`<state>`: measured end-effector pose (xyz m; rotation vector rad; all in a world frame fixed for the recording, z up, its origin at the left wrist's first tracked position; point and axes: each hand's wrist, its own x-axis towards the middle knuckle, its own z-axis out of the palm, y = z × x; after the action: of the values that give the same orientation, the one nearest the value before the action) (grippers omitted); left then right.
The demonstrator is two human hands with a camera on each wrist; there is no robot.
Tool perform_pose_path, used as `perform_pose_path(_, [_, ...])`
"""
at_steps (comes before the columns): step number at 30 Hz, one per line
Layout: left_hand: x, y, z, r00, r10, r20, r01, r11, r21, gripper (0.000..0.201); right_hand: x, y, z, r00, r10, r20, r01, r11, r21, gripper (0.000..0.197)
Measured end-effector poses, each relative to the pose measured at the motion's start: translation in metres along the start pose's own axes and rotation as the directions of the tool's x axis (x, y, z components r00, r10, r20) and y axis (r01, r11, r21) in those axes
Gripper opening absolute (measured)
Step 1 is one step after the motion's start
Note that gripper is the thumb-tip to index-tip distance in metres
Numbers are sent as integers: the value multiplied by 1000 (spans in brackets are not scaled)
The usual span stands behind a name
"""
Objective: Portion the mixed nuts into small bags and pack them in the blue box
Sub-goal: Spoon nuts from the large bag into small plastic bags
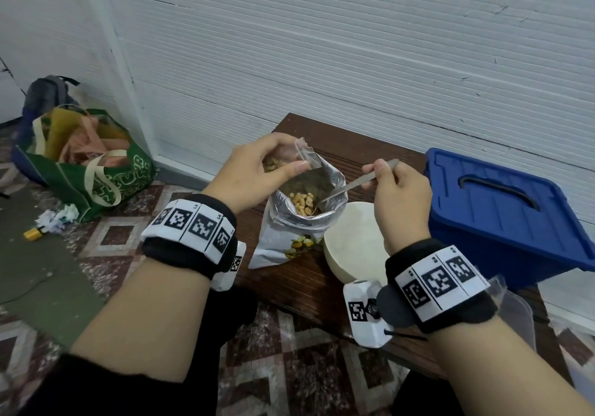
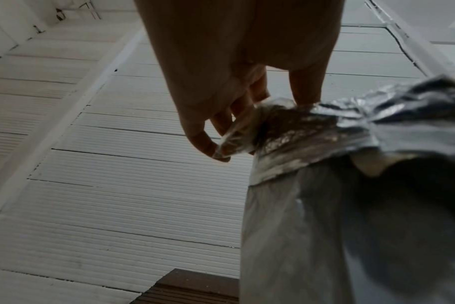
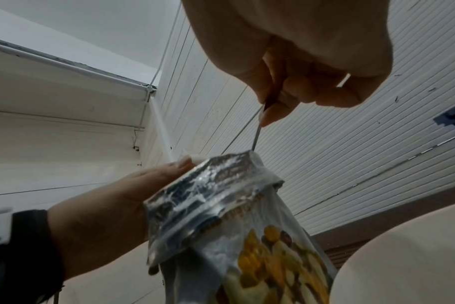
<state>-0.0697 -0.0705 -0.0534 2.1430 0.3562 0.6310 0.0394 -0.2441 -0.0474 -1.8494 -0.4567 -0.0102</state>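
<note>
Seen from above: low dark wooden table (image 1: pixel 309 286) against a white ribbed wall. Left hand (image 1: pixel 257 171), fingers and thumb curled, pinching a small clear bag (image 1: pixel 297 158) already partly filled with nuts, held just above the open mouth of a large foil nut pouch (image 1: pixel 289 222). Pouch upright on the table, pale nuts (image 1: pixel 302 203) visible inside. Right hand (image 1: pixel 399 190), fingers closed round the handle of a metal spoon (image 1: pixel 363 179), bowl end dipped into the pouch. Cream bowl (image 1: pixel 354 241) touching the pouch's right side. Blue box (image 1: pixel 502 216), lid on, at the table's right end. On the tiled floor to the left, a green shopping bag (image 1: pixel 96 171).
</note>
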Motion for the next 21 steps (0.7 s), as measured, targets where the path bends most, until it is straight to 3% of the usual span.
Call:
perform_pose_path(7, [-1, 4, -3, 1000, 3, -10, -4, 1000, -24, 49, 9, -6, -10, 996, -17, -89, 16, 1000, -17, 28])
perform_pose_path(13, [-2, 3, -9, 999, -33, -31, 32, 999, -3, 32, 16, -12, -21, 987, 61, -151, -56, 998, 35, 32])
perform_pose_path(18, [-2, 3, -13, 998, -55, 7, 54, 998, 38, 48, 27, -21, -31, 972, 83, -222, -65, 994, 89, 33])
perform_pose_path(21, [-2, 2, -11, 998, -61, 19, 60, 997, 42, 42, 30, -27, -34, 967, 74, -243, -49, 993, 109, 33])
